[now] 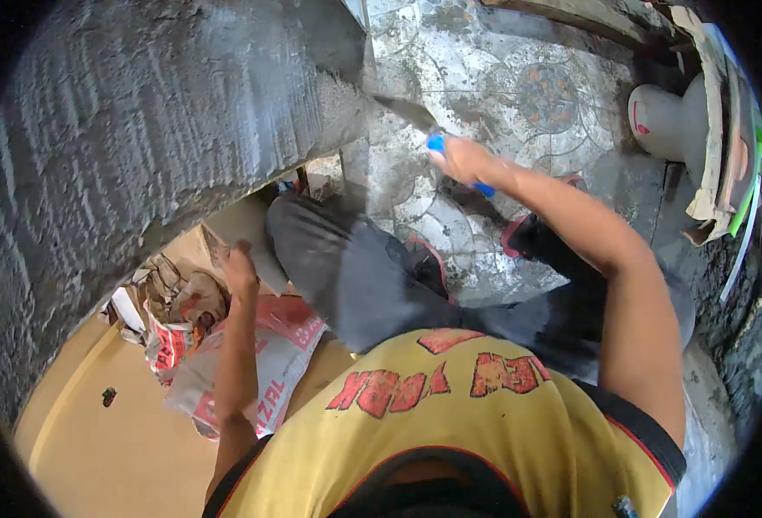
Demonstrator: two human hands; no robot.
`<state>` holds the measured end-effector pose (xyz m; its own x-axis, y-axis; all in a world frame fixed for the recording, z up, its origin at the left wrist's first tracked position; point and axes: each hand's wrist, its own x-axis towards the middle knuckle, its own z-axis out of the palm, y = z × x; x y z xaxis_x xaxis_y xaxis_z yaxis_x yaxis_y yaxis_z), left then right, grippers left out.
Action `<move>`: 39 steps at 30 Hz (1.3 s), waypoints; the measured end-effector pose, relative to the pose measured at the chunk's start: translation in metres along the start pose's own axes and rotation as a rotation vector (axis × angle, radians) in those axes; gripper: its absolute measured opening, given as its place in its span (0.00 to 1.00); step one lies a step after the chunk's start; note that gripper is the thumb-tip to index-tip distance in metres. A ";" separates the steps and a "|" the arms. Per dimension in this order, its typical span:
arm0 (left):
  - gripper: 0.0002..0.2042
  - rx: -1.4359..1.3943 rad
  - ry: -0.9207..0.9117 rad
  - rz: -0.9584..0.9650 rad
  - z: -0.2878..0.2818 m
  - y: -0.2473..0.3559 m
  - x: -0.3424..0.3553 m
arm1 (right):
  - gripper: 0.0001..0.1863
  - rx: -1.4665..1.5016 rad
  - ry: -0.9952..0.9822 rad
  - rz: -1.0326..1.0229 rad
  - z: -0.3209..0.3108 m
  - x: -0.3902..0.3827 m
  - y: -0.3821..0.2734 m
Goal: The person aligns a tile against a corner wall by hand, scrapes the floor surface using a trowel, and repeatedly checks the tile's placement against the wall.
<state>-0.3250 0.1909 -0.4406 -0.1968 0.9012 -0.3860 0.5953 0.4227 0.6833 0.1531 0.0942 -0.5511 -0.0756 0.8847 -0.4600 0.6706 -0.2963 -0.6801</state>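
My right hand (463, 162) grips a trowel by its blue handle (486, 189); the metal blade (407, 110) points up-left, close to the corner of a rough grey cement surface (156, 112) with streaked texture. My left hand (237, 268), lower left, has curled fingers at a greyish board (258, 242) below that surface's edge; what they hold is unclear. My knee in dark trousers (312, 250) is beside that board.
Patterned grey floor tiles (553, 95) lie ahead. A tan board (104, 449), crumpled paper (199, 298) and printed plastic sacks (243, 371) lie lower left. A white cylindrical container (653, 121) and stacked strips (713, 173) stand at right, beside a wooden beam (571, 17) behind.
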 end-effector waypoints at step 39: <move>0.09 0.003 0.131 0.102 -0.006 -0.020 -0.004 | 0.22 -0.113 -0.608 -0.141 0.011 -0.005 0.050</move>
<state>-0.3405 0.1791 -0.4492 -0.2347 0.9444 -0.2305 0.6194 0.3280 0.7132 0.1786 0.0712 -0.5887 -0.5521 0.5402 -0.6351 0.6950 -0.1226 -0.7085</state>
